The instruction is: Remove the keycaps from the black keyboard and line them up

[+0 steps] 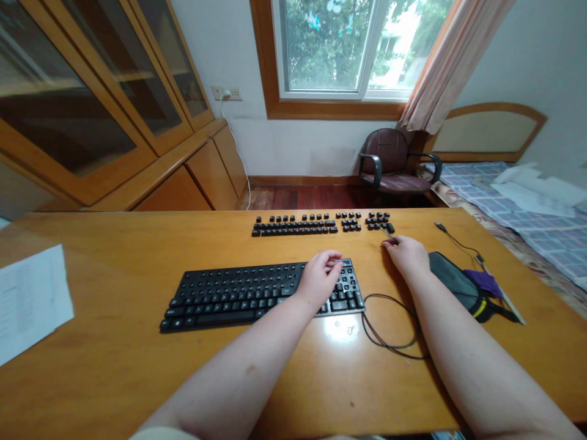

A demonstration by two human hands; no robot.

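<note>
A black keyboard (238, 299) lies on the wooden desk, its upper rows and right block stripped of keycaps. Over its right end is my left hand (320, 275), fingers curled and thumb drawn in; whatever they hold, if anything, is too small to make out. My right hand (408, 256) pinches a thin metal tool (387, 233), whose tip reaches the loose number-pad keycaps (378, 221). More loose black keycaps (296, 228) stand in rows along the desk's far side, laid out like a keyboard.
A black cable (380, 344) loops beside the keyboard, with a USB plug (441, 227) at the far right. Beyond my right wrist lie a dark pouch (452, 278) and a purple cloth (482, 283). Papers (34, 302) lie at left. An armchair (389, 160) stands behind the desk.
</note>
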